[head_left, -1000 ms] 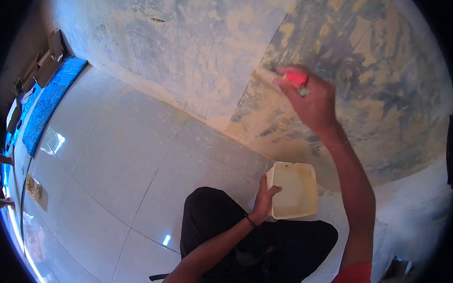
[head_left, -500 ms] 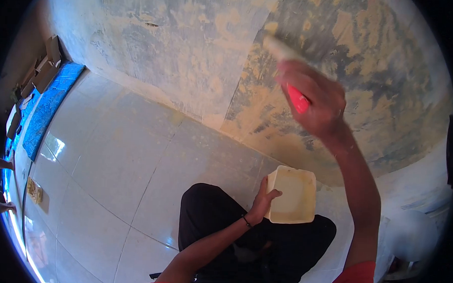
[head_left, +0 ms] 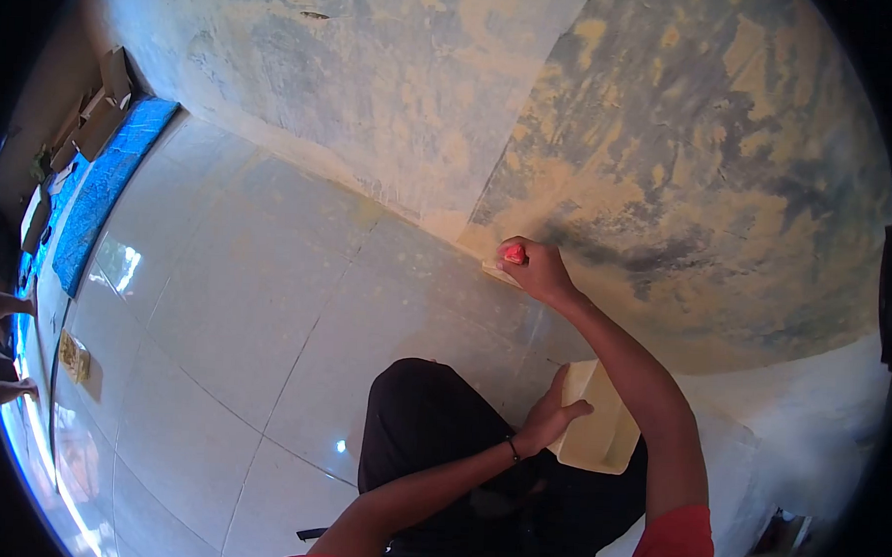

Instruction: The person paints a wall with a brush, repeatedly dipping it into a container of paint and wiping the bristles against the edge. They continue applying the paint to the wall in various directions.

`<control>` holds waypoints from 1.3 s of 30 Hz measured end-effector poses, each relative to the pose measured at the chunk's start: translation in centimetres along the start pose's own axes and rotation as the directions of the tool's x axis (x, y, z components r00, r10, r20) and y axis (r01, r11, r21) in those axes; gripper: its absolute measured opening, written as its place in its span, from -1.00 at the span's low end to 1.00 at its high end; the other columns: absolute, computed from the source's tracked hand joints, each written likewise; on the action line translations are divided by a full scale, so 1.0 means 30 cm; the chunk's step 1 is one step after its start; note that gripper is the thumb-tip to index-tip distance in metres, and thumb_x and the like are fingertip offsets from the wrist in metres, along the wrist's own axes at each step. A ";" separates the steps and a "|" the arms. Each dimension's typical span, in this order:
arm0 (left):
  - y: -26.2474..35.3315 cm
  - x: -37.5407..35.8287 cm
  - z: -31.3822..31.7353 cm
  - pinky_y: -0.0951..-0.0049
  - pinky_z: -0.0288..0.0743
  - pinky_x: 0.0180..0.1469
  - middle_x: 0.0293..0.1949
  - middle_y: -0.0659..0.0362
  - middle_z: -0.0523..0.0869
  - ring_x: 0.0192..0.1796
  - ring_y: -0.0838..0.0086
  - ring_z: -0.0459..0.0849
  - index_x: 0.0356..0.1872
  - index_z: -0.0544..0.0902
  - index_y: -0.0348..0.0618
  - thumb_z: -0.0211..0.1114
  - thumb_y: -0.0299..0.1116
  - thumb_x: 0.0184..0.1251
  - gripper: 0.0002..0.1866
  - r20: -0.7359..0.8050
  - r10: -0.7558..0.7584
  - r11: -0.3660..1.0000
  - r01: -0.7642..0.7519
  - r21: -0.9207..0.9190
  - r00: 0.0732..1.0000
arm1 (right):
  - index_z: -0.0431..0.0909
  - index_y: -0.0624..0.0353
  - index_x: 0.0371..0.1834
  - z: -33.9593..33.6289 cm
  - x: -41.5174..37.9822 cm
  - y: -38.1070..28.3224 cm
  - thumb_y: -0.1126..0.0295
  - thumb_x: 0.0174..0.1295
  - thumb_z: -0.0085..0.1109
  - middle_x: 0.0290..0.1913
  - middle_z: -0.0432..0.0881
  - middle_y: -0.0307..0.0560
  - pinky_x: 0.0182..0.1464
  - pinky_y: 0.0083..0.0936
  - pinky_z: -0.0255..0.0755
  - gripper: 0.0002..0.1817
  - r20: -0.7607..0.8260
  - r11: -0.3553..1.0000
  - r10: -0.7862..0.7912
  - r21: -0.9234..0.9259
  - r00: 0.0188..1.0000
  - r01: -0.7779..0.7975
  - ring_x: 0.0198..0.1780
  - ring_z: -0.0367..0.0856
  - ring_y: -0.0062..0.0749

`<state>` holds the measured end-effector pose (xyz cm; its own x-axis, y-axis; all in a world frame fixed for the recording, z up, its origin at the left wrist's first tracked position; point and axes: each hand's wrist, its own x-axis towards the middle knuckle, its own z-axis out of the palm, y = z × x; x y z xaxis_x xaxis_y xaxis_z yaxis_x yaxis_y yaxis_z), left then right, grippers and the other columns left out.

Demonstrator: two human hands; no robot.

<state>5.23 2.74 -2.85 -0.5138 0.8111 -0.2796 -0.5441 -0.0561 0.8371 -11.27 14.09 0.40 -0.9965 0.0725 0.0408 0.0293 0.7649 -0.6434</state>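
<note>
My right hand [head_left: 540, 270] is closed around the red handle of a hand tool [head_left: 513, 253]. The tool's flat, pale head rests low by the foot of the patchy wall [head_left: 646, 177], where wall and floor meet; its exact kind is hard to make out. With my left hand [head_left: 551, 420] I grip a cream square tub [head_left: 603, 421] by its side, thumb over the rim. The tub is tilted above my lap, and my right forearm covers part of it. What lies inside is not clear.
Glossy grey tiles [head_left: 240, 271] cover the floor. At the far left lie a blue sheet [head_left: 110, 188] and cardboard boxes [head_left: 103, 119]. A small yellowish block [head_left: 74, 357] sits nearer, with another person's feet [head_left: 10, 391] at the left edge. My bent knee [head_left: 417, 405] is below.
My right hand has come down with the tool from higher on the wall to its bottom edge. In my left hand, the tub has tipped and sits slightly lower.
</note>
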 end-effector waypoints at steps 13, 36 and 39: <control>-0.022 0.031 -0.002 0.38 0.16 0.26 0.21 -0.12 0.34 0.25 0.19 0.35 0.38 -0.09 -0.24 0.20 -0.15 0.08 -0.10 -0.045 -0.025 1.000 0.025 -0.003 0.999 | 0.55 0.20 -0.23 0.029 0.010 0.040 0.33 0.10 0.23 -0.44 0.60 0.08 -0.32 -0.41 0.47 -0.77 -0.133 0.989 -0.131 -0.080 0.982 0.121 -0.36 0.63 -0.11; -0.023 0.020 -0.023 0.43 0.29 0.17 0.10 0.00 0.41 0.11 0.33 0.43 0.34 -0.02 -0.27 0.23 -0.29 0.05 -0.15 -0.087 0.015 0.934 -0.045 -0.354 0.996 | 0.62 0.16 -0.27 -0.602 -0.139 -0.696 0.44 0.04 0.32 -0.33 0.70 -0.13 -0.33 -0.69 0.51 -0.83 -0.536 0.707 -0.702 -0.447 0.469 0.548 -0.36 0.67 -0.56; -0.041 0.035 -0.027 0.42 0.29 0.17 0.10 0.01 0.41 0.11 0.33 0.42 0.35 -0.04 -0.26 0.24 -0.27 0.04 -0.13 -0.102 0.023 0.933 -0.058 -0.356 0.995 | 0.61 0.17 -0.30 -0.472 -0.084 -0.678 0.44 0.03 0.32 -0.35 0.69 -0.12 -0.32 -0.66 0.51 -0.84 -0.544 0.759 -0.630 -0.276 0.555 0.590 -0.36 0.66 -0.54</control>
<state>4.83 3.18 -4.54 -0.5911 0.7459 -0.3069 -0.7140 -0.3069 0.6294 -8.25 7.41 24.21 -0.5292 -0.0935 0.8433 -0.5446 0.7996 -0.2531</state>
